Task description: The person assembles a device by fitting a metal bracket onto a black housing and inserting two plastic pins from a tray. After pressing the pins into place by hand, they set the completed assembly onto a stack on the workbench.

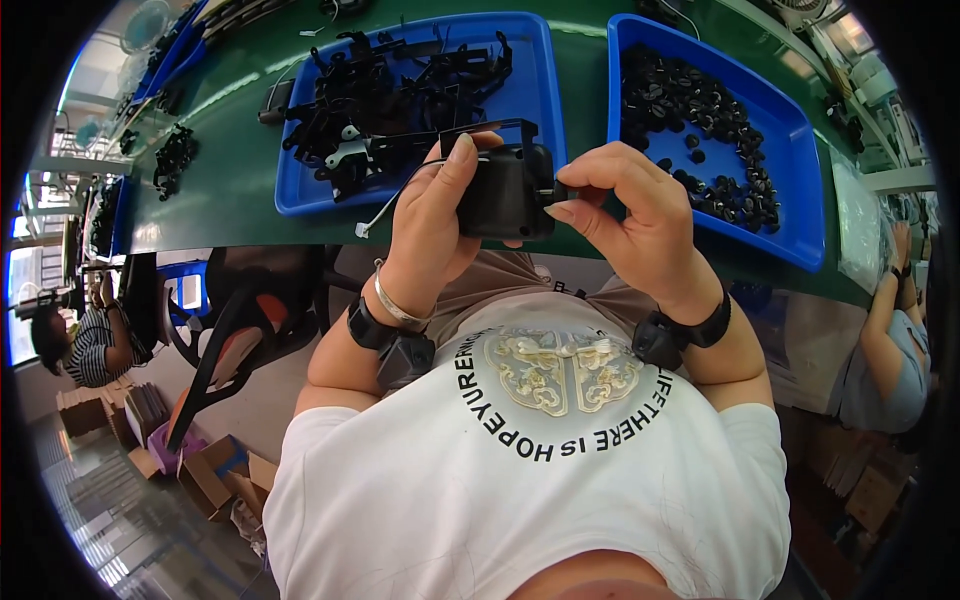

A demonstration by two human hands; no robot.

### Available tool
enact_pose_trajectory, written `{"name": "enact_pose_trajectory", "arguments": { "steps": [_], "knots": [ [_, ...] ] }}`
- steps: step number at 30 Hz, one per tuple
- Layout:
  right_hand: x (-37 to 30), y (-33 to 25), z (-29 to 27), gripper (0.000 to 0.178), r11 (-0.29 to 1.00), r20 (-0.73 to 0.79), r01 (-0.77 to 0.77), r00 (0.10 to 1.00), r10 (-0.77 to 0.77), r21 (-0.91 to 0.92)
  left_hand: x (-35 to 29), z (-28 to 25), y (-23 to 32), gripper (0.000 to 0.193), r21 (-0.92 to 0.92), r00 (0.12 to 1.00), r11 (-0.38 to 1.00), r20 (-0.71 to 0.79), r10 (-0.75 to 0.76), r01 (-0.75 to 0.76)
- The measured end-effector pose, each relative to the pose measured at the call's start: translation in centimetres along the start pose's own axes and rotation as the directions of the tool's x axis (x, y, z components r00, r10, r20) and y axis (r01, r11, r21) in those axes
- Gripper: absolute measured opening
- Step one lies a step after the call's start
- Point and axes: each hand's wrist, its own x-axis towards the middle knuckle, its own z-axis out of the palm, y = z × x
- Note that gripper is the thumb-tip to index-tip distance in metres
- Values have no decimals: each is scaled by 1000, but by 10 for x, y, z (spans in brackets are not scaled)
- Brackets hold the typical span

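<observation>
My left hand [432,205] is wrapped round a black box-shaped housing [503,200], its thumb lying over the near face. A thin black U-shaped bracket [522,126] rises along the housing's far side. From the housing a thin cable [392,196] runs left and ends in a small white connector [362,230]. On the other side, my right hand [635,205] pinches a small black knob [560,190] between thumb and forefinger. The knob sits against the housing's right side, by a short shiny metal piece; whether it is threaded in, I cannot tell.
Beyond my hands, a blue tray [548,70] holds a heap of black brackets [350,95]. Another blue tray [812,190] at the right holds many small black knobs [690,95]. Both stand on a green table [215,215]. An office chair [255,300] is at left; other people [885,370] sit nearby.
</observation>
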Motion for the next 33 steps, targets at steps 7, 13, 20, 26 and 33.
{"name": "enact_pose_trajectory", "arguments": {
  "steps": [7,13,20,26,33],
  "knots": [
    [3,9,6,19,1000,-28,-7,1000,6,-30,5,6,2,34,49,998,997,-35,53,-51],
    [7,1,3,21,987,-38,-69,997,64,-146,4,5,2,33,284,980,938,52,194,-200],
    [-1,5,13,25,973,-96,-230,969,227,-32,1,7,-7,33,453,925,807,143,353,-378],
    [1,0,17,23,964,-161,-262,954,253,-35,5,4,-6,35,412,954,862,76,290,-295],
    [-2,-4,3,23,971,24,-140,989,147,-192,1,2,-4,34,374,938,863,75,337,-340]
  ]
}}
